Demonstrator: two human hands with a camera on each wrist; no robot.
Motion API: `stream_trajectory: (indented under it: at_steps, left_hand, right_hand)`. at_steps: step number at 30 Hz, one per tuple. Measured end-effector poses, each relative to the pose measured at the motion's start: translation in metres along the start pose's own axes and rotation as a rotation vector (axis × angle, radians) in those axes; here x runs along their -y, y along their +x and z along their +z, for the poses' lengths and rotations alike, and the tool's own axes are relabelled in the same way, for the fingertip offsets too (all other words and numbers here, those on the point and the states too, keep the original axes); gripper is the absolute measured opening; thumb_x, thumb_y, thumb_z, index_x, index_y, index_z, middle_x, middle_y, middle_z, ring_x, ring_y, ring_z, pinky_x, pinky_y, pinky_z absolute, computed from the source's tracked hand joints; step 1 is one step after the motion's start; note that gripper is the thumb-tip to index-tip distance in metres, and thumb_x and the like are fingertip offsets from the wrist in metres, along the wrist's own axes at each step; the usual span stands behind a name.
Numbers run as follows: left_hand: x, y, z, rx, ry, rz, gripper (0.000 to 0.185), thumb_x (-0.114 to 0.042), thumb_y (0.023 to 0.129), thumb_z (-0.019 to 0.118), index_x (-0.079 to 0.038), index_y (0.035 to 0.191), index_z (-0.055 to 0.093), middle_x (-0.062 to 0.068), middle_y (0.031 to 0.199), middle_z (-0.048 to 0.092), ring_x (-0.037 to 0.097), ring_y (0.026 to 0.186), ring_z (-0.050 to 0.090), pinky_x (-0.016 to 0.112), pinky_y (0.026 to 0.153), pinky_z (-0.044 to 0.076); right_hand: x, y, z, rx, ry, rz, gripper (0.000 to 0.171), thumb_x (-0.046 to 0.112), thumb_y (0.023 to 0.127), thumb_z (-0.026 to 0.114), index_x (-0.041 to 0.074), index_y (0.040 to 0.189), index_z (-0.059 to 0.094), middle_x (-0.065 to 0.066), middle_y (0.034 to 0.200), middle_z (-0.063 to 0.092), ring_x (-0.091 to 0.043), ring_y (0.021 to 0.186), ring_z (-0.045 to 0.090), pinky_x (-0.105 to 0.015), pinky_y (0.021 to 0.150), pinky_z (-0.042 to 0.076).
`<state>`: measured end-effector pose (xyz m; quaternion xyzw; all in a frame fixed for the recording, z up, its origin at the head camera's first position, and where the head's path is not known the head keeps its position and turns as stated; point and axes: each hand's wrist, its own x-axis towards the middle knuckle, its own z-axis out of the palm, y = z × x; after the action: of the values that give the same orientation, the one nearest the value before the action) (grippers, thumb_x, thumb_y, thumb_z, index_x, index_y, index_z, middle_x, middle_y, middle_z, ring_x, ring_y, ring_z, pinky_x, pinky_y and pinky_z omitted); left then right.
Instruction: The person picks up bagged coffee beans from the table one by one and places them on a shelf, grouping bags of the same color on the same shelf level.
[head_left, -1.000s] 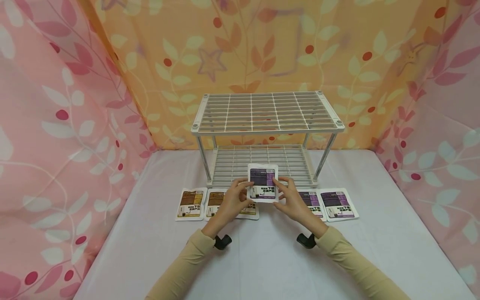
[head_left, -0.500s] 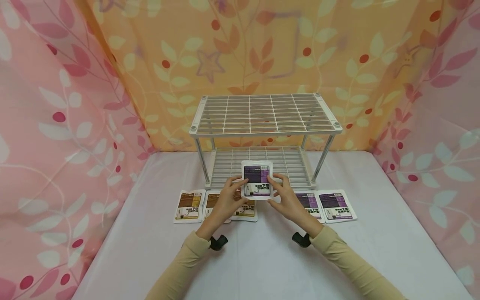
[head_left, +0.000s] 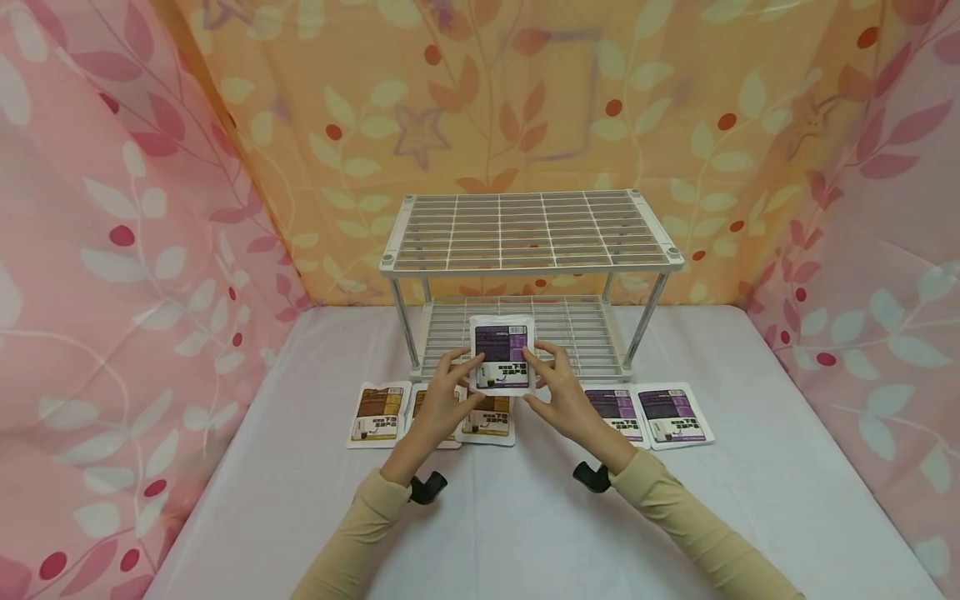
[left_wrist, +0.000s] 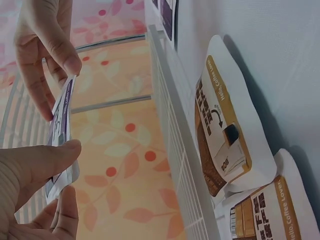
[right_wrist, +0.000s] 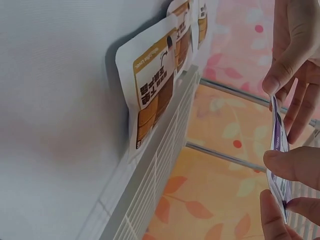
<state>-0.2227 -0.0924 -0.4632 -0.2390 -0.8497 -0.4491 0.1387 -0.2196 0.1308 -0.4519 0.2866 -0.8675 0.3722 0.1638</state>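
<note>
Fingers of the left hand and right hand are pinching a purple packet by its side edges, holding it upright before the rack's lower shelf, above the desk.

Two-tier white wire rack at the table's far edge, with three brown coffee packets in a row before its left half, two purple packets before its right, leaf-patterned curtains behind.

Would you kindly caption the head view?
Both hands hold a purple pouch before a wire rack.
</note>
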Motion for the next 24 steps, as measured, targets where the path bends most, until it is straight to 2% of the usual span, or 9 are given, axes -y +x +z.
stream_trajectory:
  at_steps: [6,10,18,24]
  left_hand:
    - [0.000,-0.001,-0.006,-0.010,-0.001,0.006,0.063,0.000,0.077,0.072,-0.013,0.135,0.050,0.009,0.144,0.033,0.027,0.094,0.057,0.025,0.057,0.053]
    - [-0.001,-0.001,-0.010,-0.030,0.001,0.033,0.063,0.001,0.077,0.072,-0.013,0.135,0.050,0.010,0.143,0.034,0.027,0.095,0.057,0.026,0.059,0.054]
    - [-0.003,-0.001,-0.019,-0.105,0.043,0.129,0.065,0.004,0.075,0.072,-0.006,0.134,0.048,0.017,0.142,0.036,0.025,0.099,0.056,0.037,0.074,0.054]
    - [-0.005,-0.001,-0.025,-0.177,0.085,0.154,0.066,0.005,0.075,0.072,-0.009,0.136,0.048,0.011,0.143,0.036,0.021,0.101,0.054,0.034,0.076,0.053]
  right_hand:
    - [0.005,0.005,0.001,-0.003,-0.036,-0.038,0.076,-0.005,0.071,0.075,0.000,0.139,0.039,-0.026,0.141,0.026,-0.027,0.082,0.059,-0.034,0.068,0.054]
    - [0.006,0.009,0.000,0.003,-0.051,-0.069,0.077,-0.006,0.071,0.075,0.000,0.139,0.039,-0.025,0.141,0.026,-0.027,0.084,0.059,-0.032,0.068,0.054]
    - [0.015,0.018,-0.002,0.010,-0.046,-0.103,0.077,-0.006,0.073,0.073,0.003,0.141,0.037,-0.023,0.143,0.023,-0.029,0.086,0.059,-0.035,0.068,0.055]
    - [0.024,0.026,-0.004,-0.024,-0.064,-0.160,0.076,-0.006,0.073,0.073,0.002,0.140,0.038,-0.022,0.144,0.023,-0.025,0.091,0.056,-0.032,0.069,0.054]
